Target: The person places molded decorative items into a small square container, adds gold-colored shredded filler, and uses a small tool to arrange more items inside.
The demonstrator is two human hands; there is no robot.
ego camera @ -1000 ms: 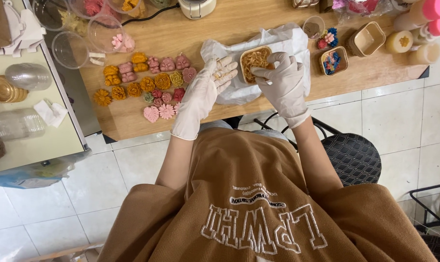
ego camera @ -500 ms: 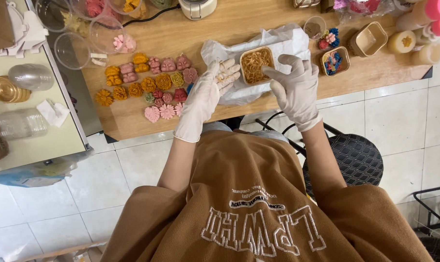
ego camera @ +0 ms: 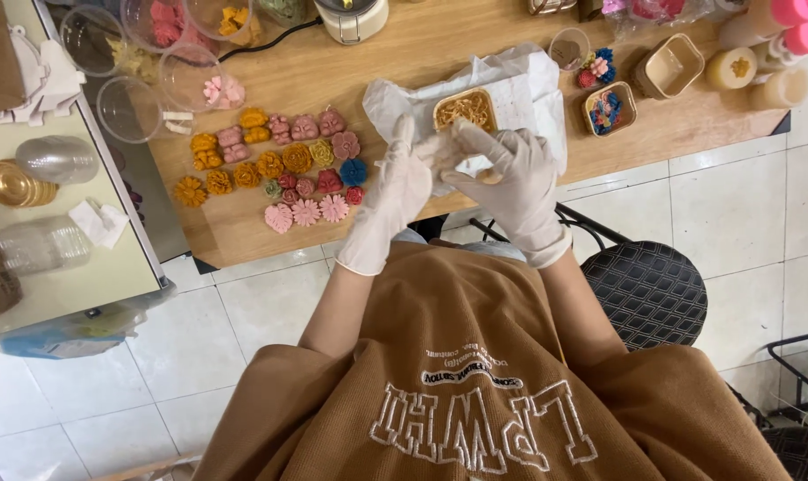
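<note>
Above the white paper [ego camera: 529, 89], gloved fingers [ego camera: 462, 147] meet (orientation hidden).

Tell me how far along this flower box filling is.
Partly done. One small brown box with blue and pink flowers looks filled. The box lined with straw-coloured shreds on white paper holds no flowers yet; the left hand and right hand, in white gloves, meet just below it, contents unclear. An empty brown box and rows of coloured moulded flowers remain on the wooden table.
</note>
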